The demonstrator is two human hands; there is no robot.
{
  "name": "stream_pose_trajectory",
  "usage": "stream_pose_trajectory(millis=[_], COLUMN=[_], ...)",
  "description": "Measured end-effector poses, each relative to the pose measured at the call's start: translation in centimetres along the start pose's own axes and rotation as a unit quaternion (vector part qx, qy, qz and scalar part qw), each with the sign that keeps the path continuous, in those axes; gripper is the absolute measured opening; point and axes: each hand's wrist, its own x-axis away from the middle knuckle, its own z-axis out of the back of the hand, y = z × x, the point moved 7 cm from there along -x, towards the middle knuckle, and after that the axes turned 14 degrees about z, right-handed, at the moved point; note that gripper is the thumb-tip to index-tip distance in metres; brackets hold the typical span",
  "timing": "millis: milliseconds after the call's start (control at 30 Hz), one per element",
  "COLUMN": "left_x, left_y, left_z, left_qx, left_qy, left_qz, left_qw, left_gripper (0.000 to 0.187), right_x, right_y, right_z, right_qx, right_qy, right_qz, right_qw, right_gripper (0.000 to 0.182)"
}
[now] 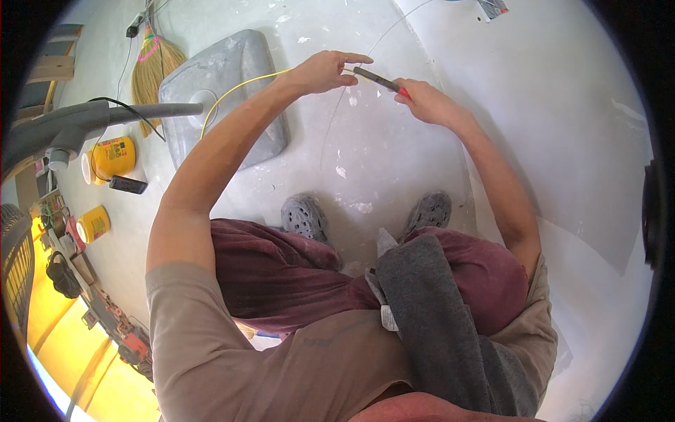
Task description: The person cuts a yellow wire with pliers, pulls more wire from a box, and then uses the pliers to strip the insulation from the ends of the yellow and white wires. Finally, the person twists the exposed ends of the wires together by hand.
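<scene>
My left hand [322,72] is closed around a yellow wire [242,85], its index finger stretched forward and its thumb below. The wire comes up from beside the grey base and passes behind my forearm into that hand. My right hand [427,103] grips a slim dark tool with a red handle [380,79], pointing left. Its dark tip meets the short wire end between my left thumb and index finger. The tool's exact kind I cannot tell. Behind the hands a thin pale strand [383,39] runs down over the wall.
On the left stand a grey plastic base [232,67] with a grey pole [140,112], a straw broom [156,63] and two yellow tubs [112,158] [93,224]. A fan [15,260] is at the far left edge. My shoes [305,216] rest on the speckled floor.
</scene>
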Motion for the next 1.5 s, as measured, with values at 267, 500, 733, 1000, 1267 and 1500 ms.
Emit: stream_pose_trajectory(millis=[267, 500, 733, 1000, 1267, 1500], left_x=[0.0, 0.1, 0.3, 0.1, 0.1, -0.1], left_y=[-0.1, -0.1, 0.4, 0.3, 0.3, 0.0], left_z=[-0.1, -0.1, -0.1, -0.4, -0.9, -1.1], left_qx=[-0.012, 0.006, 0.003, 0.022, 0.038, 0.037], left_qy=[0.005, -0.03, -0.01, -0.024, -0.036, -0.026], left_qz=[-0.015, 0.009, -0.023, 0.004, 0.01, -0.003], left_qw=[1.0, 0.999, 1.0, 0.999, 0.999, 0.999], left_gripper=[0.055, 0.058, 0.06, 0.06, 0.059, 0.058], right_x=[-0.1, -0.4, -0.6, -0.1, 0.1, 0.1], right_y=[0.5, 1.5, 2.1, 2.3, 2.6, 2.2], right_z=[-0.8, -2.4, -2.7, -1.8, -2.0, -1.6], right_qx=[-0.03, -0.046, -0.049, -0.016, -0.075, -0.037], right_qy=[-0.011, 0.03, 0.067, 0.069, 0.055, 0.053], right_qz=[-0.012, -0.017, 0.049, 0.037, 0.04, 0.051], right_qw=[0.999, 0.998, 0.995, 0.997, 0.995, 0.997], right_gripper=[0.035, 0.034, 0.032, 0.031, 0.033, 0.034])
